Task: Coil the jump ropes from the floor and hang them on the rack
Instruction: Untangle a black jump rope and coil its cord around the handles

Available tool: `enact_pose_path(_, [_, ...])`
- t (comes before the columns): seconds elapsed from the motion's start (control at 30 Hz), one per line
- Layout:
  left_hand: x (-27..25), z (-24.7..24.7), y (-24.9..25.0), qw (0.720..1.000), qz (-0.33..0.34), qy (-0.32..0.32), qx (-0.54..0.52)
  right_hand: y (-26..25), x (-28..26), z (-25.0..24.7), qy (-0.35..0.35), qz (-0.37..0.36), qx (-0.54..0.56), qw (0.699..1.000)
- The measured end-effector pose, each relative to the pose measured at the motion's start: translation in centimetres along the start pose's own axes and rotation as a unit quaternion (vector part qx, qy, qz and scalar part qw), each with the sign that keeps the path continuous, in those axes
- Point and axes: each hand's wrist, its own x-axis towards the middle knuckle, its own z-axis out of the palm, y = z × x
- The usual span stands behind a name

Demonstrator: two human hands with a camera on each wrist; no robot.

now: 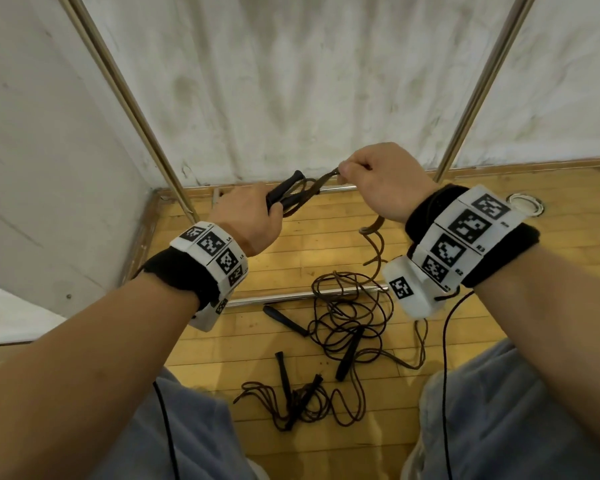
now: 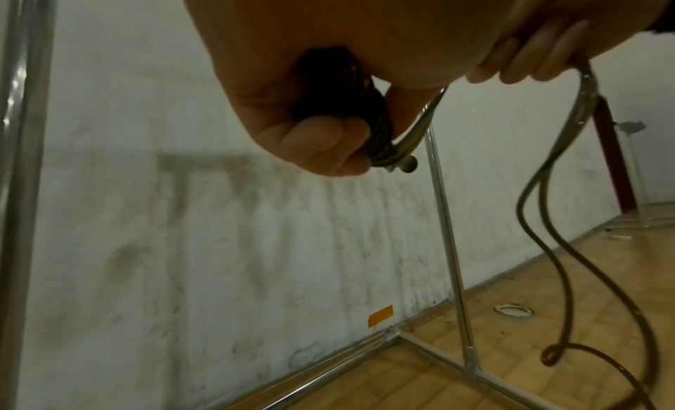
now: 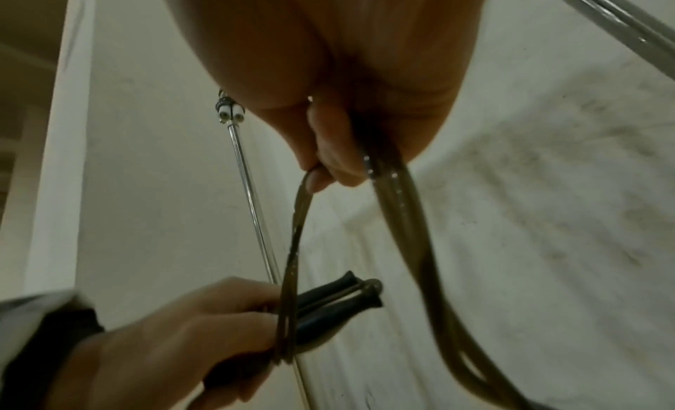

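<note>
My left hand [image 1: 253, 216] grips two black handles [image 1: 284, 192] of a brown jump rope together with a few loops of its cord [image 2: 380, 145]. To its right, my right hand [image 1: 378, 178] pinches a doubled strand of the same cord [image 1: 326, 176], which runs taut between the hands. The slack [image 1: 378, 244] drops from the right hand to the floor. In the right wrist view the cord [image 3: 402, 228] hangs from the curled fingers [image 3: 328, 156], and the left hand [image 3: 190, 329] holds the handles [image 3: 336, 300] below. The metal rack's uprights [image 1: 129, 109] [image 1: 478, 95] stand on either side.
More jump ropes [image 1: 347, 323] lie tangled on the wooden floor [image 1: 222, 344] with loose black handles [image 1: 284, 318], partly across the rack's front base bar [image 1: 281, 297]. A stained white wall [image 1: 309, 81] stands behind. A round metal floor fitting [image 1: 525, 202] sits at right. My knees flank the pile.
</note>
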Motion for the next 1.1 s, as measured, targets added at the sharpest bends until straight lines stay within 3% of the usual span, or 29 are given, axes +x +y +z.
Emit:
enact_pose_path(0.1, [-0.4, 0.8, 0.6, 0.999, 0.043, -0.032, -0.008, -0.1, 0.3, 0.1, -0.001, 0.035, 0.042, 0.998])
enact_pose_path(0.2, [-0.5, 1.1, 1.2, 0.997, 0.045, -0.053, 0.027, -0.2, 0.3, 0.4, -0.012, 0.072, 0.113, 0.991])
enact_pose_path(0.3, [-0.7, 1.5, 1.9, 0.997, 0.062, -0.040, 0.030, -0.3, 0.4, 0.7, 0.003, 0.073, 0.146, 0.986])
enact_pose_path(0.43, [-1.4, 1.4, 2.9, 0.991, 0.131, -0.014, -0.011, 0.2, 0.8, 0.1, 0.079, 0.030, 0.043, 0.996])
enact_pose_path(0.57, [-1.9, 0.5, 3.1, 0.980, 0.194, -0.015, -0.037, 1.1, 1.5, -0.6, 0.089, 0.023, -0.009, 0.996])
enact_pose_path(0.87, [-2.3, -2.3, 3.0, 0.967, 0.243, -0.026, -0.065, 2.8, 2.3, -1.6, 0.011, 0.042, -0.097, 0.994])
enact_pose_path(0.97, [-2.6, -3.2, 3.2, 0.962, 0.245, -0.015, -0.122, 3.0, 2.4, -0.9, -0.039, 0.049, -0.107, 0.992])
enact_pose_path(1.1, [-3.3, -4.6, 3.6, 0.958, 0.217, 0.026, -0.185, 2.2, 2.0, 0.1, -0.089, 0.088, 0.075, 0.989])
